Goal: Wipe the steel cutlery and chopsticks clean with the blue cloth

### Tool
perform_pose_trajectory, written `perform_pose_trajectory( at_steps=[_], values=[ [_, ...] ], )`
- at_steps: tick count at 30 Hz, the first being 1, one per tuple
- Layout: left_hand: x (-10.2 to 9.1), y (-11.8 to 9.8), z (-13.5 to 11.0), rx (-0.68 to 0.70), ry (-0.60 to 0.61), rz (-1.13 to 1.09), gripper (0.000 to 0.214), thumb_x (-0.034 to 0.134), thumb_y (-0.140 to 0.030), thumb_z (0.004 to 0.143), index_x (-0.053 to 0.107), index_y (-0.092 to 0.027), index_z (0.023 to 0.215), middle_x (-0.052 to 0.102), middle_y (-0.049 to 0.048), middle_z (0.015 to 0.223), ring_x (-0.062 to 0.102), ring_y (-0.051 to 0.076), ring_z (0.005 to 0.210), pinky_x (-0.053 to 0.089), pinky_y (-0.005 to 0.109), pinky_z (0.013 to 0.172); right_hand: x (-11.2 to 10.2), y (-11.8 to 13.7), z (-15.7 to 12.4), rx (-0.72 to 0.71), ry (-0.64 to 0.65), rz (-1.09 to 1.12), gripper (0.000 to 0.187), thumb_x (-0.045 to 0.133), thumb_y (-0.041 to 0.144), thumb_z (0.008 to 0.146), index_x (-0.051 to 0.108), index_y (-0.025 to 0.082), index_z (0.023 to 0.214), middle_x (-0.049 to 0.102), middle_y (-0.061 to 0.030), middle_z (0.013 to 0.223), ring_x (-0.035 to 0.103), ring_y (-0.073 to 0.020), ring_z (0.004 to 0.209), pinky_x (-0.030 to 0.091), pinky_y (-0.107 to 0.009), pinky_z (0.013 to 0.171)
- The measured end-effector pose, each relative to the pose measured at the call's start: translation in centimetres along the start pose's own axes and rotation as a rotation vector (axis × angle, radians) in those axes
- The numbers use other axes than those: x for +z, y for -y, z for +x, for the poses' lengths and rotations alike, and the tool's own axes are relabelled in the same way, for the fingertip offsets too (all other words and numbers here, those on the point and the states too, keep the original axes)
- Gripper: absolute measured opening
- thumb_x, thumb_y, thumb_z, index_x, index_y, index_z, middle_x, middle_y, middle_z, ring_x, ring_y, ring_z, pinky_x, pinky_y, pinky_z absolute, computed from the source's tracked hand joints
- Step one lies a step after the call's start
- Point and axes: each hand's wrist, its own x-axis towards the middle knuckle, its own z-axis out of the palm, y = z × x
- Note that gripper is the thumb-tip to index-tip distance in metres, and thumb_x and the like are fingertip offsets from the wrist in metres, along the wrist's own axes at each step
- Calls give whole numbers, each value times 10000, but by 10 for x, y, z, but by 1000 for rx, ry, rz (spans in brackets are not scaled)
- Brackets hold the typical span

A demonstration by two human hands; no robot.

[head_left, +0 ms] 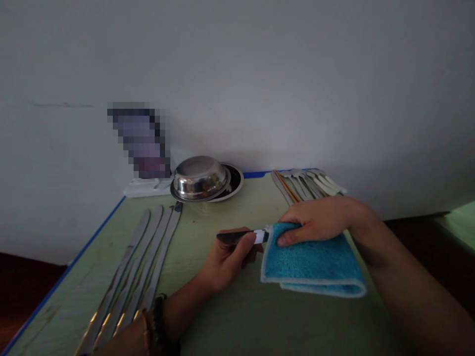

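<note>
My left hand (229, 264) is closed on a table knife (233, 237), thumb along its upper side, with one rounded end sticking out to the left. A folded blue cloth (311, 262) with a pale edge is gripped by my right hand (315, 222), its thumb pressing on top. The knife's other end runs into the cloth and is hidden there. Both hands are above the table, close together. To the left, several metal knives (141, 262) lie side by side, their lower ends partly behind my left forearm.
An upturned metal bowl (200, 175) rests partly over a second bowl (237, 182) near the wall. Left of them, a blurred-out screen (141, 141) stands on a white base (148, 188). Chopsticks (285, 185), spoons and forks (315, 183) lie at the back right of the green table (208, 316).
</note>
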Motion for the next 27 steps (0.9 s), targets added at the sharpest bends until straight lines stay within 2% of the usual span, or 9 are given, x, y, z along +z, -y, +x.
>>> perform_pose_trajectory(
  at_steps=[4,9,12,15,19,22,25,27],
  values=[
    [-1,-1,3,2,-32,-70,326,531,-427,823,592,-147,667,415,-46,475,386,85,427,309,189,384,-5,-2,-9,-2,-52,24,475,458,543,803,645,122,922,671,-57,814,597,-140,664,437,-229,560],
    [1,-6,9,22,-181,-186,307,517,-391,827,557,-153,637,393,-56,472,355,77,403,282,188,366,-15,-21,-35,62,-118,173,451,499,548,781,647,159,956,679,-48,859,617,-152,709,473,-244,609],
    [0,-5,9,47,-150,-155,306,510,-393,841,550,-157,651,409,-50,485,361,81,416,284,192,376,-17,-32,-44,95,-125,248,428,521,532,775,647,184,990,684,-40,910,627,-162,758,487,-260,646],
    [-1,-2,6,70,-81,-40,315,511,-420,842,564,-157,676,429,-40,499,375,89,427,296,204,396,-15,-33,-40,79,-86,236,428,523,527,777,653,172,976,685,-39,860,620,-147,712,482,-253,632],
    [-1,-4,1,75,1,135,327,487,-427,854,607,-153,721,428,-31,508,375,94,436,281,209,402,-8,-20,-18,-7,-26,154,425,506,513,792,660,140,926,669,-36,768,594,-127,654,454,-219,577],
    [1,-7,-2,82,22,209,335,510,-407,840,586,-154,634,431,-18,532,378,95,460,279,208,409,-4,-11,-5,-83,30,170,452,461,520,815,655,130,936,657,-31,747,565,-106,600,446,-211,554],
    [4,-9,-1,60,-42,117,376,538,-430,804,504,-167,537,385,-29,508,345,92,449,274,212,408,-4,-8,-1,-86,26,197,482,445,545,815,653,127,933,656,-30,741,553,-97,574,446,-211,548],
    [5,-8,2,1,-168,-13,389,547,-442,780,451,-178,511,340,-47,471,307,84,419,246,210,392,-6,-11,-4,-45,-8,216,486,454,551,809,653,127,940,660,-33,741,553,-96,566,445,-211,541]
  ],
)
